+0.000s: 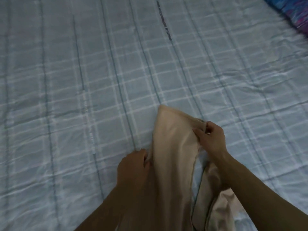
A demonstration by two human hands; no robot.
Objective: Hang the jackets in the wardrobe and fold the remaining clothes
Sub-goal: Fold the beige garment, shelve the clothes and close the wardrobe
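I had both hands on a beige garment (173, 155) over the bed (83, 80). My left hand (133, 165) gripped its left edge with the fingers curled into the cloth; my right hand (211, 139) pinched the right edge higher up between thumb and fingertips. The cloth was stretched between them and rose to a rounded peak beyond, while the rest trailed toward me out of view, with a looser bunch (223, 209) lying under my right forearm.

To do this step well, I judged I should pull the two edges level and taut, lay the piece flat on the bed, then smooth it before making any fold; uneven grips would leave it skewed.

The fabric looked thin, soft and matte, slightly translucent at the pulled edge. The bed cover was pale blue quilted check, lightly wrinkled. A vivid blue and pink patterned cloth (290, 14) showed at the far right corner, blurred.
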